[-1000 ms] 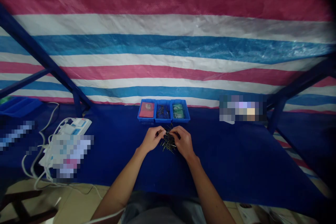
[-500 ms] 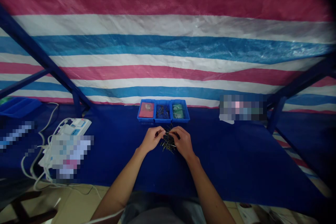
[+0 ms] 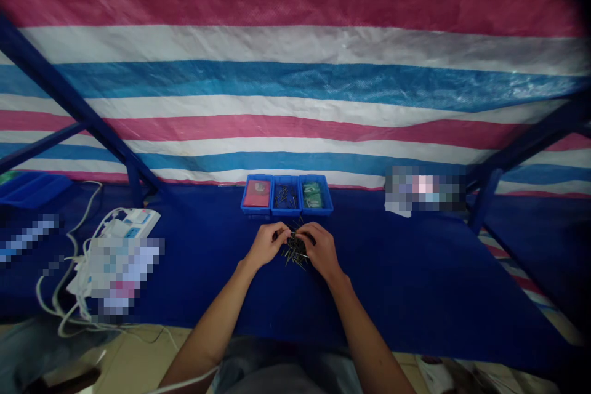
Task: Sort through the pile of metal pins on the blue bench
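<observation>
Barely can make out the thin piece (image 3: 294,233), pinched between the fingertips of the left hand (image 3: 268,244) and right hand (image 3: 322,247), just above a dark pile (image 3: 294,252) too tangled to count. Cannot identify anything under the pixelated patches (image 3: 427,188). Can count three blue bins (image 3: 257,211) side by side beyond both hands, plus one blue tray (image 3: 37,189) cut off at left. Must add a blue tabletop (image 3: 392,295), striped sheeting (image 3: 286,86) behind and tiled floor (image 3: 138,354) below.
</observation>
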A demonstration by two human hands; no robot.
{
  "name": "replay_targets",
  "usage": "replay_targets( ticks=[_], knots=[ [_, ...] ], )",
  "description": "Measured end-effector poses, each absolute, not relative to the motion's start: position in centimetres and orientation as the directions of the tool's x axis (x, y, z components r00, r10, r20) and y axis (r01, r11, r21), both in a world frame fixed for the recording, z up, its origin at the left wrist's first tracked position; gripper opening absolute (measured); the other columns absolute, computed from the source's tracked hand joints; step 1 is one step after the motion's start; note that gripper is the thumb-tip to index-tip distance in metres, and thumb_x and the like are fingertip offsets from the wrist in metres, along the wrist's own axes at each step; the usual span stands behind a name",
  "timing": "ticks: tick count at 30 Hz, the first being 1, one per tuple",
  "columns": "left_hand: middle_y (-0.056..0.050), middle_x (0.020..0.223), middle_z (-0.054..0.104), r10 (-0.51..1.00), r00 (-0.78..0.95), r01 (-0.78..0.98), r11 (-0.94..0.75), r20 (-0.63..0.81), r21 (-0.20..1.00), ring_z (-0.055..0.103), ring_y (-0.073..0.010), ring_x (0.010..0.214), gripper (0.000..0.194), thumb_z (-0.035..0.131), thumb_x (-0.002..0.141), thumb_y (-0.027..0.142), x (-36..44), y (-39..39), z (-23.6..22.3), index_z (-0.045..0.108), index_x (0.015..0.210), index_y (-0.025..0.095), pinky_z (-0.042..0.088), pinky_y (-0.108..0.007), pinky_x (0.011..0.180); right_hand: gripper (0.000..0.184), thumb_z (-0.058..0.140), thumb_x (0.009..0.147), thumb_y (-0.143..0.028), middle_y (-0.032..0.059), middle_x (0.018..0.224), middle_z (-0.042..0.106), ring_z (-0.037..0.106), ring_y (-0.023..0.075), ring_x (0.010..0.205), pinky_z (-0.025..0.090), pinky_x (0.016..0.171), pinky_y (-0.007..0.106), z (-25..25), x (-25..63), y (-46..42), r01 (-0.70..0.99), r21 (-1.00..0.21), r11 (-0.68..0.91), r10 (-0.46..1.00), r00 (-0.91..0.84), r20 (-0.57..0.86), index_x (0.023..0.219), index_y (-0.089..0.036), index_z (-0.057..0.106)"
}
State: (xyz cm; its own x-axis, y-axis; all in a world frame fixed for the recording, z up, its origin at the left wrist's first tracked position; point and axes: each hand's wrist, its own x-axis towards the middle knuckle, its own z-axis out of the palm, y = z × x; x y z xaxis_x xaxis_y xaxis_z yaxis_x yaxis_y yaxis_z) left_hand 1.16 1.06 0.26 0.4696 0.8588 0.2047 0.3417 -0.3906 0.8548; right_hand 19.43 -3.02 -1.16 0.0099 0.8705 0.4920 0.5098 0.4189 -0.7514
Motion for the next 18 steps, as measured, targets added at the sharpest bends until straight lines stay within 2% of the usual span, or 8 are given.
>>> replay_targets(
  ticks=[18],
  knots=[
    [0.0,0.065,0.062,0.854,0.478,0.338,-0.396,0.207,0.853,0.053,-0.0116,0.059,0.033,0.051,0.097,0.038,1.15,0.94,0.49,0.064,0.078,0.014,0.035,-0.022,0.059,0.014,0.057,0.095,-0.022,0.0043,0.086,0.068,0.065,0.0191,0.081,0.051,0.077,0.031,-1.07,19.39,-3.0,0.51,-0.749,0.424,0.872,-0.007,0.489,0.086,-0.023,0.069]
  ],
)
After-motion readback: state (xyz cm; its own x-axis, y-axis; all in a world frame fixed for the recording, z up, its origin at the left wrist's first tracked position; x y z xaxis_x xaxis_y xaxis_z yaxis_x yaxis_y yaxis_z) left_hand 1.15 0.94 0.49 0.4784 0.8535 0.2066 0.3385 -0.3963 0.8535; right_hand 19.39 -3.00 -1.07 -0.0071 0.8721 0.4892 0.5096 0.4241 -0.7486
